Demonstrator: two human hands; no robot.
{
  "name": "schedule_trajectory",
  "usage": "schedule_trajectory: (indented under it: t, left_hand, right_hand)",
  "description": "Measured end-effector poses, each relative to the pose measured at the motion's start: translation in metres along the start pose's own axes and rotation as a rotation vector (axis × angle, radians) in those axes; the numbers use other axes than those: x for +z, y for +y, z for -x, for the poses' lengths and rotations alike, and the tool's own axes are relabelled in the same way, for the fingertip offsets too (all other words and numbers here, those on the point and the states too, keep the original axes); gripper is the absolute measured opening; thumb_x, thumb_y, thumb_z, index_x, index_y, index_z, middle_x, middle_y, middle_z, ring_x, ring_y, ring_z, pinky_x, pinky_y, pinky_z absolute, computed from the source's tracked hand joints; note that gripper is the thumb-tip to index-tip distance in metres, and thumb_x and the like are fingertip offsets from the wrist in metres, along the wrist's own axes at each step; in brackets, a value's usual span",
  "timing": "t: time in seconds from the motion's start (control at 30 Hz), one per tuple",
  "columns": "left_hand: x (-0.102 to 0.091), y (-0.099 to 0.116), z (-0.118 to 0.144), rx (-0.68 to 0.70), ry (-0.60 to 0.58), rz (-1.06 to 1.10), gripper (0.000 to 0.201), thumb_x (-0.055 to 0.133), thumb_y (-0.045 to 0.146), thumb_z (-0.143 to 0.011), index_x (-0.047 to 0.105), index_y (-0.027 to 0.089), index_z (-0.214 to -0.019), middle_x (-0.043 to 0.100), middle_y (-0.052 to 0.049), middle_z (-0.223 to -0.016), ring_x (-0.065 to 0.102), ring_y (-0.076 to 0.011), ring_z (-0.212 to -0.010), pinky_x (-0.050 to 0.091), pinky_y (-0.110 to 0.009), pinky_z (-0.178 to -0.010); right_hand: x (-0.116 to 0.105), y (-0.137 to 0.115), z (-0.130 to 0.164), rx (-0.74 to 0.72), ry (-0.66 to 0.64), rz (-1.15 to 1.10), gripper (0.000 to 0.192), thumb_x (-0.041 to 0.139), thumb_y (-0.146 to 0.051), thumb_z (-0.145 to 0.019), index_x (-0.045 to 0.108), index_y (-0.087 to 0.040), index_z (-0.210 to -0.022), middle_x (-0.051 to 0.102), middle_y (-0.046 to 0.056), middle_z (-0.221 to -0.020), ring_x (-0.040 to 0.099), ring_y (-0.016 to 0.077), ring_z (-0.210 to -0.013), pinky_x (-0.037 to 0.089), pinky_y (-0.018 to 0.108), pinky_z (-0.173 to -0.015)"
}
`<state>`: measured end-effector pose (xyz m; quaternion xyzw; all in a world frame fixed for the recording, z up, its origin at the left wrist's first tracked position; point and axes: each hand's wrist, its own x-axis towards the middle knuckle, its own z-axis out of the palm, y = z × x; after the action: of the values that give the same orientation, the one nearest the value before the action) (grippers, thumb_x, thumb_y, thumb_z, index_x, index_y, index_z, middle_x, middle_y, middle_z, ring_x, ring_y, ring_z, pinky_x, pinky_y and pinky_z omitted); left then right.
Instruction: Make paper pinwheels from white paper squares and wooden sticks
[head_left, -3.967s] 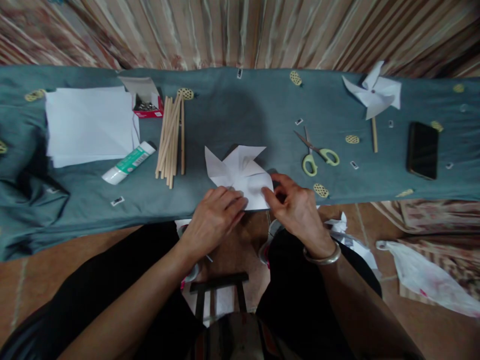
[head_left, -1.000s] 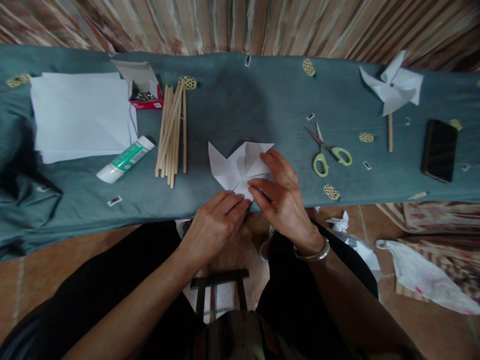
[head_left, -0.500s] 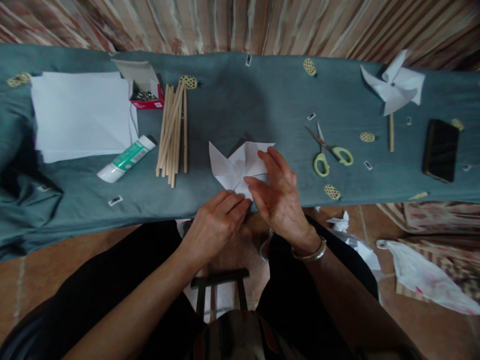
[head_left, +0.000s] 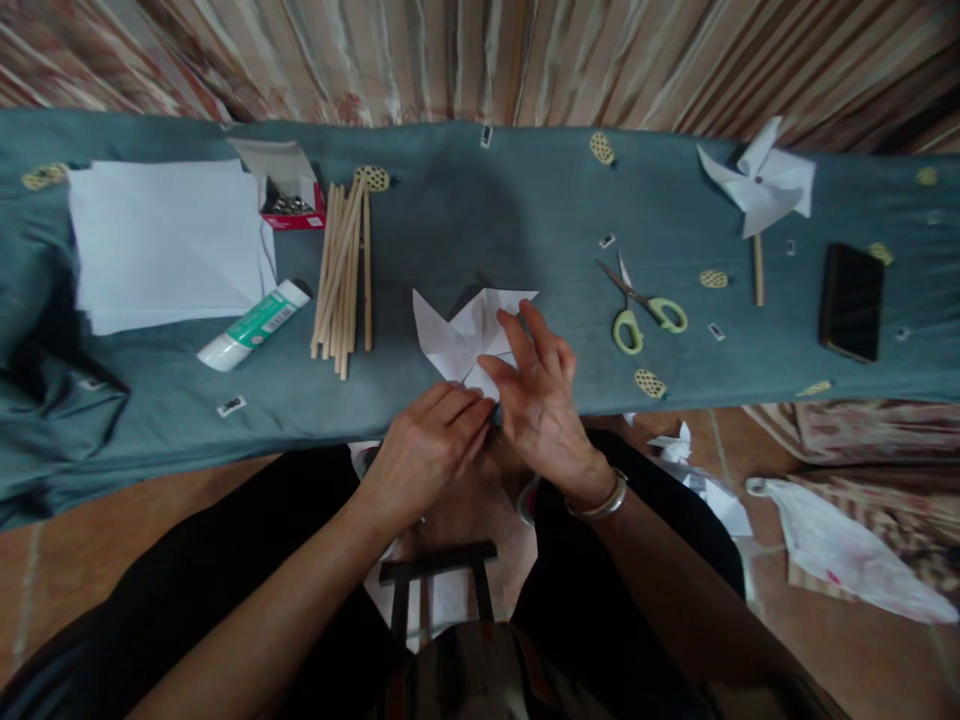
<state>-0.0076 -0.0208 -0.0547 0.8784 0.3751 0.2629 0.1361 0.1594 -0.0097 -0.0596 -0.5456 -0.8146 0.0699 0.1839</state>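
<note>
A white paper pinwheel (head_left: 454,335), cut and partly folded, lies by the front edge of the cloth-covered table. My left hand (head_left: 433,432) is closed on its near corner, fingertips pinched together over the paper. From the right, my right hand (head_left: 541,400) rests over the pinwheel with thumb and fingers apart, the fingertips touching its right side. Part of the sheet is hidden beneath my hands. Scissors (head_left: 637,305) with green handles lie spread to the right. A finished paper pinwheel (head_left: 772,185) on a wooden stick lies at the far right.
Left of the pinwheel are several wooden sticks (head_left: 341,290), a glue stick (head_left: 255,325), an open red box (head_left: 291,200) of small metal pieces and stacked white paper (head_left: 169,245). A black phone (head_left: 851,300) lies at right. Paper scraps (head_left: 712,495) and a plastic bag (head_left: 847,550) are on the floor.
The whole view has shifted slightly, with things on the right appearing farther left. Both hands keep nearly the same position on the paper pinwheel.
</note>
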Motion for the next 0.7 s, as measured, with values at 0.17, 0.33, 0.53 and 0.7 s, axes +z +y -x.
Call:
schedule_trajectory:
  t: [0.17,0.33,0.53,0.7]
  left_hand:
    - [-0.009,-0.006,0.001,-0.048,0.064,0.121,0.019,0.056,0.020,-0.091,0.067,0.011,-0.104,0.071,-0.010,-0.097,0.065,-0.0195,-0.088,0.056,-0.031,-0.079]
    - [-0.028,-0.019,0.005,-0.334,0.159,0.238,0.016,0.059,0.026,-0.089,0.072,0.018,-0.091,0.073,-0.005,-0.086,0.067,-0.0180,-0.082,0.052,-0.029,-0.078]
    - [-0.024,-0.025,0.011,-0.708,0.217,0.575,0.029,0.068,0.035,-0.079,0.072,0.016,-0.100,0.074,-0.008,-0.098,0.068,-0.0220,-0.088,0.052,-0.033,-0.083]
    - [-0.008,-0.030,0.009,-0.828,0.341,0.968,0.057,0.080,0.035,-0.064,0.062,0.015,-0.114,0.072,-0.009,-0.100,0.067,-0.0212,-0.093,0.051,-0.039,-0.092]
  right_hand:
    - [0.004,0.003,-0.001,-0.029,0.006,0.044,0.030,0.035,-0.020,-0.098,0.061,-0.022,-0.113,0.040,0.009,-0.151,0.016,0.0272,-0.149,0.029,0.052,-0.113]
    - [0.003,0.006,0.000,-0.051,0.030,0.007,0.033,0.038,-0.014,-0.093,0.064,-0.024,-0.111,0.042,0.007,-0.149,0.018,0.0284,-0.148,0.029,0.052,-0.112]
    - [0.006,0.008,-0.001,-0.041,0.005,0.063,0.037,0.038,-0.010,-0.092,0.065,-0.022,-0.114,0.044,0.007,-0.149,0.019,0.0282,-0.148,0.027,0.051,-0.113]
    - [0.003,0.007,-0.005,-0.033,-0.052,0.084,0.036,0.040,-0.009,-0.091,0.066,-0.019,-0.114,0.042,0.012,-0.150,0.020,0.0304,-0.147,0.027,0.052,-0.112]
